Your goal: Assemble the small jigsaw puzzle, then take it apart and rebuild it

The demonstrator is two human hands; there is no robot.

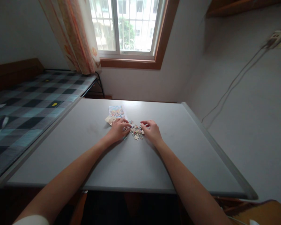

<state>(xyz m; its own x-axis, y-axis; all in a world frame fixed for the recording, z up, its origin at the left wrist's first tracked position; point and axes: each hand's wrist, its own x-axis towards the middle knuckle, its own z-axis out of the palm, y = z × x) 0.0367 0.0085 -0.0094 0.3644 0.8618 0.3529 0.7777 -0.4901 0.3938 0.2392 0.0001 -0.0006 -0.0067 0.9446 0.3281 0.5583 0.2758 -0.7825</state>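
Observation:
A small heap of colourful jigsaw pieces (pixel 136 130) lies in the middle of a grey table (pixel 121 162). My left hand (pixel 118 129) rests on the table at the heap's left side, fingers curled and touching the pieces. My right hand (pixel 151 130) sits at the heap's right side, its fingertips pinched together at the edge of the pieces. What either hand grips is too small to make out. Just behind my left hand lie a colourful printed picture card (pixel 116 111) and a beige paper scrap (pixel 110 119).
A bed with a blue checked cover (pixel 30 103) runs along the table's left edge. A window (pixel 126 28) with a patterned curtain (pixel 77 34) is straight ahead. A white wall with a hanging cable (pixel 234 84) borders the table's right edge.

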